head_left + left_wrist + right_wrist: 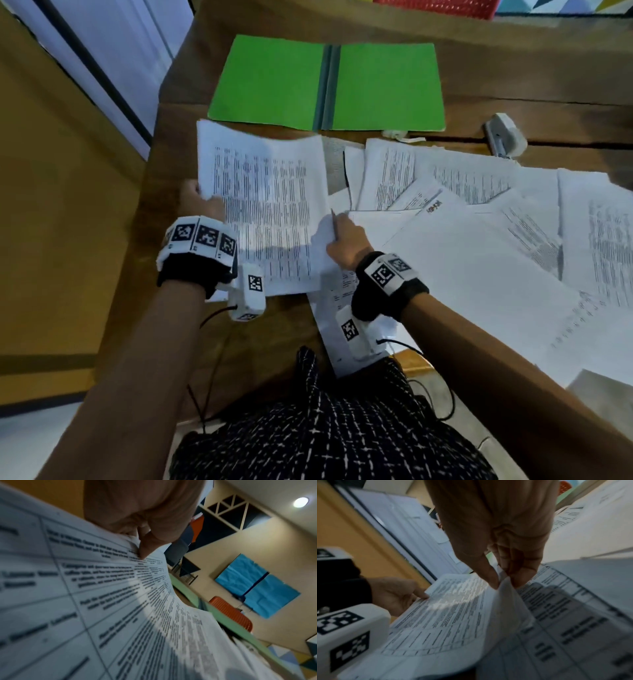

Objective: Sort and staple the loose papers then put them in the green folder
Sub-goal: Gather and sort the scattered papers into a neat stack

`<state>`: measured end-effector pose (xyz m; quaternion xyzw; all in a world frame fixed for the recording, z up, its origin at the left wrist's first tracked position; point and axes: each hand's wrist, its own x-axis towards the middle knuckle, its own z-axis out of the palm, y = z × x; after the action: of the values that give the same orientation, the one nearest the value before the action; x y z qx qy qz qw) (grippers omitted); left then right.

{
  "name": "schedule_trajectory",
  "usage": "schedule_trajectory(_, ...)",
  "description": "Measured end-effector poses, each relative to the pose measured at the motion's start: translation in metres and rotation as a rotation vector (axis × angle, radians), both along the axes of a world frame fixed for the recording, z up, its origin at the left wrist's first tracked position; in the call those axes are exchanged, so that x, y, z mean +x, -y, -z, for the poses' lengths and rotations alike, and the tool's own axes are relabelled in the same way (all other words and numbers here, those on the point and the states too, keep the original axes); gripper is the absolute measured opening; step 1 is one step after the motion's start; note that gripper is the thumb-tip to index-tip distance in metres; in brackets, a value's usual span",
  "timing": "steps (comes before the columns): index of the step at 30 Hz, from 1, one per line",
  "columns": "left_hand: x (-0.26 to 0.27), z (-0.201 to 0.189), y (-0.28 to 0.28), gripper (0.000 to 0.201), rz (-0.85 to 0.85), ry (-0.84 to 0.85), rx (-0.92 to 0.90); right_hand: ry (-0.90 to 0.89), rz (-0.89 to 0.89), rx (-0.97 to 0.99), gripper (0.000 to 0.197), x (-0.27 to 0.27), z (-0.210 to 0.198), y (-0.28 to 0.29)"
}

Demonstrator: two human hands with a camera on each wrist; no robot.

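Both hands hold one printed sheet (270,212) at centre left of the head view, raised a little above the wooden desk (548,113). The left hand (200,202) grips the sheet's left edge, thumb on top and fingers curled beneath; in the left wrist view the thumb (147,545) presses down on the paper's margin. The right hand (346,240) pinches the sheet's right edge between thumb and fingers, and the right wrist view shows the fingertips (493,580) closed on a lifted, curling corner.

To the right of the held sheet, loose papers (479,212) lie spread and overlapping across the desk, reaching the right edge of the frame. More sheets lie under the right wrist.

The green folder (274,82) lies open and flat at the upper centre of the head view, just beyond the papers, its grey spine running down the middle. A white stapler (505,135) sits at upper right, near the folder's lower right corner, beside the topmost papers.
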<state>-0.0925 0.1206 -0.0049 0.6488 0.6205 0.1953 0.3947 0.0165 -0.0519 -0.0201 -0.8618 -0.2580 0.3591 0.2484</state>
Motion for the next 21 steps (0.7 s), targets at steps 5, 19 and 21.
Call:
schedule_trajectory(5, -0.009, 0.028, 0.01, 0.059, 0.045, -0.192, -0.14, 0.029, -0.128, -0.144, 0.061, -0.01, 0.014, 0.002)
schedule_trajectory(19, 0.084, 0.021, 0.103, 0.03, 0.508, -0.305, -0.114, 0.328, -0.312, -0.468, 0.099, 0.042, 0.008, 0.14)
schedule_trajectory(21, 0.097, 0.025, 0.124, 0.033, 0.534, -0.329, -0.239, 0.379, -0.346, -0.463, 0.096, 0.037, 0.017, 0.153)
